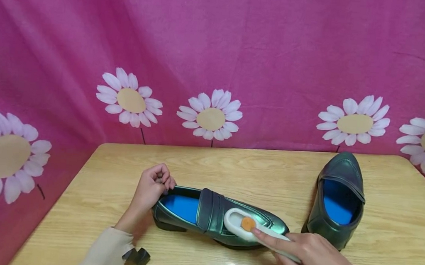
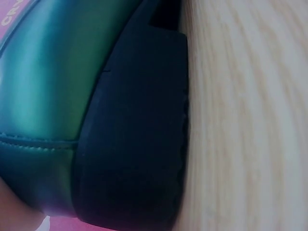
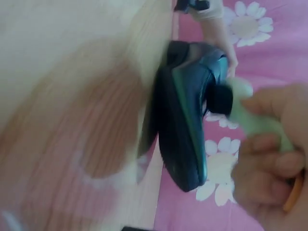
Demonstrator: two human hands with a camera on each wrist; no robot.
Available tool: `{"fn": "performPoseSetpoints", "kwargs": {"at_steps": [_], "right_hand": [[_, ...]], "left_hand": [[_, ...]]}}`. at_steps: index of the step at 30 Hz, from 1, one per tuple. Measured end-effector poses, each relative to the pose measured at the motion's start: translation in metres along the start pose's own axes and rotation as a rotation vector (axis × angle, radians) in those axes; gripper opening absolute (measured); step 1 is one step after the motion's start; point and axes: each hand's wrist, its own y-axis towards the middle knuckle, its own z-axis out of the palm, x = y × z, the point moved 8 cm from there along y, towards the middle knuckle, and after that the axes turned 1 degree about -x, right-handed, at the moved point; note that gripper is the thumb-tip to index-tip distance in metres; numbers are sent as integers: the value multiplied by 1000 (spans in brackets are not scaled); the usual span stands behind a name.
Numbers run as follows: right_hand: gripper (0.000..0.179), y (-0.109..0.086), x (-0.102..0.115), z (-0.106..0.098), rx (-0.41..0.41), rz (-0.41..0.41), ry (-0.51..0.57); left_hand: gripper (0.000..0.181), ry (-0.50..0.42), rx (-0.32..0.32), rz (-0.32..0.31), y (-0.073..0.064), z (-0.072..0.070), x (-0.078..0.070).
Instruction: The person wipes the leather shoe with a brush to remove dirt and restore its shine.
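A dark green metallic loafer (image 1: 210, 211) with a blue insole lies sideways across the table, toe to the right. My left hand (image 1: 152, 188) holds its heel end, fingers curled at the back rim. In the left wrist view the black heel (image 2: 134, 130) stands on the wood. My right hand (image 1: 313, 252) grips the pale handle of a shoe brush (image 1: 237, 222) with an orange button, its index finger stretched along the handle towards the button. The right wrist view shows black bristles (image 3: 220, 99) under the brush head, right at the shoe's upper.
A second matching loafer (image 1: 344, 168) stands at the right, toe pointing away. The light wooden table (image 1: 92, 189) meets a magenta cloth (image 1: 278, 62) printed with white daisies behind and at the left. A black device (image 1: 142, 258) sits at the left wrist.
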Motion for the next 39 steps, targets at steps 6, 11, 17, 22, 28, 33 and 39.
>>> {"fn": "performPoseSetpoints", "kwargs": {"at_steps": [6, 11, 17, 22, 28, 33, 39], "right_hand": [[59, -5, -17, -20, -146, 155, -272], [52, -7, -5, -5, 56, 39, 17], [49, -7, 0, -5, 102, 40, 123], [49, -11, -16, -22, -48, 112, -49], [50, -10, -16, -15, -27, 130, -31], [51, -7, -6, -2, 65, 79, 79], [52, -8, -18, -15, -39, 182, -66]], "left_hand": [[22, -8, -3, 10, -1, 0, 0], [23, -7, 0, 20, 0, 1, -1], [21, -14, 0, 18, 1, 2, -2], [21, -19, 5, -1, 0, 4, -1], [21, -24, 5, -6, 0, 3, 0], [23, -33, -5, -4, 0, 1, 0], [22, -24, -10, -7, -2, 1, 1]]}}
